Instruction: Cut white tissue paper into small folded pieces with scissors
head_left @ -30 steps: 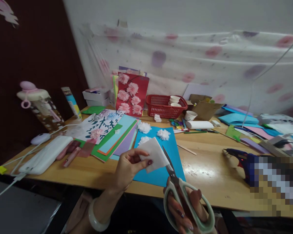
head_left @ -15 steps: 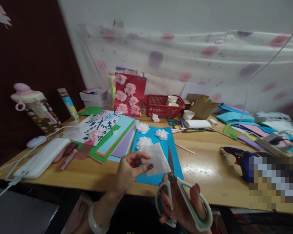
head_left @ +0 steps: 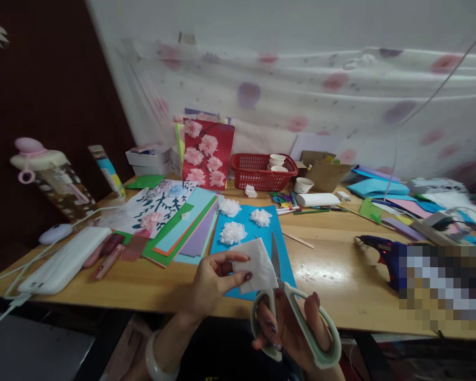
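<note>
With my left hand (head_left: 212, 278), I pinch a folded white paper (head_left: 257, 267) above a blue sheet (head_left: 284, 263) of white paper flowers (head_left: 232, 233) on the worktop (head_left: 329, 304). My right hand (head_left: 295, 336) is wrapped around the handles of scissors (head_left: 276, 256), blades parted at the paper's edge. This looks like the cutting step; the move calls for a steady pinch, fingertips clear.

Flowers (head_left: 232, 233) lie on the sheet (head_left: 265, 232), apparently behind the raised tissue (head_left: 259, 266).
</note>
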`<move>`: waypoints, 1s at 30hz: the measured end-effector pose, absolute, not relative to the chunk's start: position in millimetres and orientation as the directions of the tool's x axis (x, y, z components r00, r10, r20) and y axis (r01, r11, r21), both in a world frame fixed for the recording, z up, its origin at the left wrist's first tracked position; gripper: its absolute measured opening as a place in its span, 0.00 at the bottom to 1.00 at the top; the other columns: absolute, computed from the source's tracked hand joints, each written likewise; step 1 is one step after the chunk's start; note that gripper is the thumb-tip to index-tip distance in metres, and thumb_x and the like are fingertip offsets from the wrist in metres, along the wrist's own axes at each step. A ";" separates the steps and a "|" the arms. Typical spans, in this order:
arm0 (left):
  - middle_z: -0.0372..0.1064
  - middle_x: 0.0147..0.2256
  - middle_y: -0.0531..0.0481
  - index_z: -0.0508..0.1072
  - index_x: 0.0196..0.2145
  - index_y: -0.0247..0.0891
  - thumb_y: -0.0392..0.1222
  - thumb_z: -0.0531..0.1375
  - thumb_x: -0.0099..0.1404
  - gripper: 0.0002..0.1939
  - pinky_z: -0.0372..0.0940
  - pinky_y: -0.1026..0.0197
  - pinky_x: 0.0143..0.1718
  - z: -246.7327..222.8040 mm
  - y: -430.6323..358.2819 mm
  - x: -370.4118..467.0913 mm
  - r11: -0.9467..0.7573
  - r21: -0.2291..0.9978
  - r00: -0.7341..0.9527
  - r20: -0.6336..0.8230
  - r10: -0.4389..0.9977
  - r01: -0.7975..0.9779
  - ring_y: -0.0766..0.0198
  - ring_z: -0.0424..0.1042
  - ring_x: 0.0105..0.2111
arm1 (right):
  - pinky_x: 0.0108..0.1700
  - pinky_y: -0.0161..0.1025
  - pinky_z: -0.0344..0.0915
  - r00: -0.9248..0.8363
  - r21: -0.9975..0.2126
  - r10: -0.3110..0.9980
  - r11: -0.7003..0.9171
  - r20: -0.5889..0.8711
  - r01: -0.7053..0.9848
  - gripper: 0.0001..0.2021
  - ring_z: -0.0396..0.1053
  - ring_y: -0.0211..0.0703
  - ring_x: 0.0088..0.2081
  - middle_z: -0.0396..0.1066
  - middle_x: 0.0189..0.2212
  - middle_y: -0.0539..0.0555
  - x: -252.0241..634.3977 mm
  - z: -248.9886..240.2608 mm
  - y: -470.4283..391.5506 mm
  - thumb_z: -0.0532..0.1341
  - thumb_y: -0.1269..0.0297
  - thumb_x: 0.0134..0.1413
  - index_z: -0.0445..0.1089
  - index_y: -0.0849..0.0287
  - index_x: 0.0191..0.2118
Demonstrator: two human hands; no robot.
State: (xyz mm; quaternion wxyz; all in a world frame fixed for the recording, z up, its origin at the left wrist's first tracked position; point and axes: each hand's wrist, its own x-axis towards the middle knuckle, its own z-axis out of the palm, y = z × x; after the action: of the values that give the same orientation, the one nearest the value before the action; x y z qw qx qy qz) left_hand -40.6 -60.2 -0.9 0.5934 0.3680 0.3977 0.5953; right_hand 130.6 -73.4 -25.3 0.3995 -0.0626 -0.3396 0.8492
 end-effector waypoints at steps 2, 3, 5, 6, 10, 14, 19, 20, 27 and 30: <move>0.79 0.29 0.51 0.80 0.32 0.36 0.32 0.72 0.44 0.14 0.71 0.69 0.31 -1.7 -59.9 -41.0 0.025 0.908 -0.021 -0.037 0.999 -0.417 0.67 0.76 0.29 | 0.31 0.39 0.74 -0.658 -0.659 0.745 -0.444 0.105 -0.608 0.29 0.56 0.31 0.18 0.64 0.22 0.49 130.6 -24.1 -73.6 0.58 0.35 0.48 0.74 0.61 0.31; 0.79 0.29 0.51 0.80 0.32 0.36 0.32 0.73 0.44 0.14 0.71 0.69 0.31 -1.8 -59.8 -41.0 0.027 0.906 -0.022 -0.040 0.999 -0.422 0.67 0.76 0.30 | 0.30 0.38 0.74 -0.649 -0.672 0.757 -0.440 0.078 -0.595 0.29 0.55 0.31 0.17 0.64 0.20 0.48 130.6 -23.4 -73.6 0.59 0.35 0.46 0.74 0.61 0.28; 0.79 0.28 0.51 0.80 0.32 0.36 0.32 0.73 0.43 0.14 0.71 0.70 0.30 -1.6 -59.5 -41.2 0.032 0.903 -0.028 -0.048 0.998 -0.429 0.67 0.76 0.29 | 0.28 0.37 0.73 -0.628 -0.697 0.778 -0.438 0.022 -0.567 0.29 0.54 0.29 0.15 0.64 0.18 0.47 130.6 -22.9 -73.1 0.61 0.33 0.43 0.73 0.61 0.26; 0.79 0.28 0.51 0.80 0.31 0.35 0.32 0.73 0.43 0.14 0.71 0.70 0.30 -1.5 -59.3 -41.4 0.034 0.902 -0.031 -0.052 0.998 -0.431 0.68 0.76 0.28 | 0.26 0.36 0.73 -0.615 -0.708 0.789 -0.438 -0.007 -0.554 0.30 0.52 0.28 0.13 0.64 0.17 0.47 130.4 -23.7 -72.4 0.62 0.32 0.40 0.72 0.61 0.26; 0.79 0.27 0.51 0.80 0.31 0.35 0.32 0.73 0.42 0.15 0.71 0.70 0.28 -1.1 -57.9 -43.5 0.029 0.905 -0.053 -0.057 0.997 -0.424 0.68 0.75 0.27 | 0.15 0.33 0.66 -0.618 -0.796 0.781 -0.429 -0.089 -0.427 0.34 0.45 0.25 0.08 0.56 0.09 0.43 129.2 -33.7 -65.7 0.60 0.27 0.34 0.66 0.60 0.16; 0.79 0.28 0.50 0.80 0.31 0.35 0.32 0.73 0.42 0.15 0.71 0.69 0.28 -0.3 -56.8 -48.3 0.003 0.922 -0.088 -0.039 0.995 -0.387 0.66 0.76 0.28 | 0.12 0.31 0.60 -0.543 -0.845 0.835 -0.350 -0.086 -0.405 0.30 0.47 0.28 0.08 0.57 0.09 0.42 138.5 -36.7 -57.2 0.61 0.30 0.38 0.61 0.57 0.17; 0.79 0.33 0.49 0.80 0.33 0.37 0.32 0.70 0.46 0.13 0.72 0.67 0.30 -2.1 -57.3 -52.6 -0.070 0.962 -0.130 0.036 0.991 -0.263 0.63 0.77 0.31 | 0.29 0.39 0.67 0.168 -0.946 0.980 0.048 0.107 0.320 0.17 0.72 0.46 0.28 0.73 0.27 0.52 182.1 -15.7 -44.9 0.68 0.50 0.41 0.67 0.55 0.33; 0.79 0.35 0.49 0.81 0.33 0.38 0.32 0.69 0.47 0.12 0.73 0.67 0.31 -3.0 -57.5 -52.8 -0.100 0.970 -0.148 0.068 0.987 -0.220 0.63 0.77 0.32 | 0.33 0.42 0.67 0.241 -0.856 0.954 0.028 0.177 0.516 0.17 0.73 0.51 0.33 0.75 0.30 0.55 192.3 -12.6 -42.0 0.65 0.51 0.43 0.68 0.55 0.36; 0.77 0.37 0.48 0.81 0.34 0.41 0.32 0.64 0.54 0.10 0.73 0.66 0.33 -6.3 -58.6 -51.5 -0.299 0.945 -0.153 0.317 0.936 0.130 0.60 0.76 0.37 | 0.37 0.49 0.65 0.313 -0.590 0.917 -0.114 0.248 0.800 0.20 0.73 0.62 0.38 0.76 0.34 0.63 236.2 -20.0 -26.7 0.56 0.47 0.45 0.70 0.58 0.37; 0.77 0.37 0.48 0.81 0.34 0.41 0.31 0.63 0.55 0.10 0.73 0.65 0.33 -7.4 -57.6 -51.6 -0.296 0.946 -0.132 0.313 0.941 0.130 0.61 0.76 0.37 | 0.38 0.48 0.66 0.283 -0.669 0.936 -0.074 0.209 0.740 0.21 0.74 0.59 0.37 0.77 0.33 0.61 245.2 -27.5 -22.1 0.60 0.48 0.40 0.73 0.58 0.36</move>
State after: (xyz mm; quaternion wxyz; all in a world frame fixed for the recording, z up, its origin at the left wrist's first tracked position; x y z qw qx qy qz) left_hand -51.6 -57.6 -7.4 0.3495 0.5585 0.4793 0.5799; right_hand 245.2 -22.1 -27.5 0.3517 -0.7195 -0.5824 0.1395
